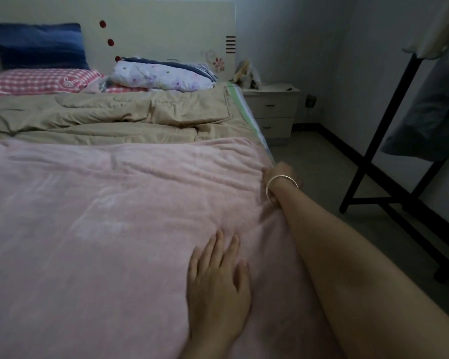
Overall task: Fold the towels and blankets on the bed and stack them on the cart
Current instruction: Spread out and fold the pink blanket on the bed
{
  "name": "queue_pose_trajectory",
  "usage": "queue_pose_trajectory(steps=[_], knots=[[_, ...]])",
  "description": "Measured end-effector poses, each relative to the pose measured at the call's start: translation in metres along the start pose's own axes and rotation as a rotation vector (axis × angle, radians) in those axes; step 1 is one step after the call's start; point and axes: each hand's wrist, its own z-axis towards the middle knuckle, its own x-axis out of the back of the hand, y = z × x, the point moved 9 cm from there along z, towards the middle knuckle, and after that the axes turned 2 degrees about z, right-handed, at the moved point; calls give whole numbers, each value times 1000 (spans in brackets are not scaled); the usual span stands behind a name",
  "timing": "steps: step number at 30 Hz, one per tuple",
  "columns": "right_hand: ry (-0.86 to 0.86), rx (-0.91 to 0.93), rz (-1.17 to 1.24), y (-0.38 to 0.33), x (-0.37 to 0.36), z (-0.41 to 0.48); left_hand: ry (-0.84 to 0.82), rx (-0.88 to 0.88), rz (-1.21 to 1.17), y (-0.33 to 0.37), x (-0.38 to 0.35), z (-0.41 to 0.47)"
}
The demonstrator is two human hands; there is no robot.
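The left hand lies flat, fingers straight and slightly spread, palm down on a fluffy pale pink blanket near the bed's near right corner. The right hand, a thin silver bangle on its wrist, reaches farther along the right edge of the bed, with the bare forearm laid over the blanket's side. This hand sits right at the blanket's border, bunched and blurred. Its fingers are hidden, so whether it grips the cloth cannot be told. Creases in the pile run toward that wrist.

The pink blanket is spread open over the near half of the bed, from the left side to the right edge. Beyond it lies a rumpled beige quilt. At the headboard end rest a dark blue pillow, a pink checked pillow and a folded white floral quilt. A white two-drawer nightstand stands just beside the bed's far right corner, and a black metal rack stands on the floor to the right.
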Motion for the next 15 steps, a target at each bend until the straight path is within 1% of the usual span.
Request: queue_pose_trajectory(steps=[2, 4, 7, 8, 10, 13, 15], knots=[[63, 78, 32, -7, -1, 13, 18, 1, 10, -3, -4, 3], [32, 116, 22, -14, -10, 25, 32, -4, 18, -3, -5, 5], [-89, 6, 19, -11, -32, 42, 12, -17, 38, -4, -9, 6], [-104, -24, 20, -10, -36, 44, 10, -20, 52, -4, -10, 6], [-113, -33, 2, -11, -39, 45, 14, -20, 73, -5, -9, 6], [-109, 10, 34, -15, -37, 46, 17, -13, 74, -3, -7, 5], [-36, -8, 143, -6, -27, 52, 25, -6, 66, -2, -6, 3]])
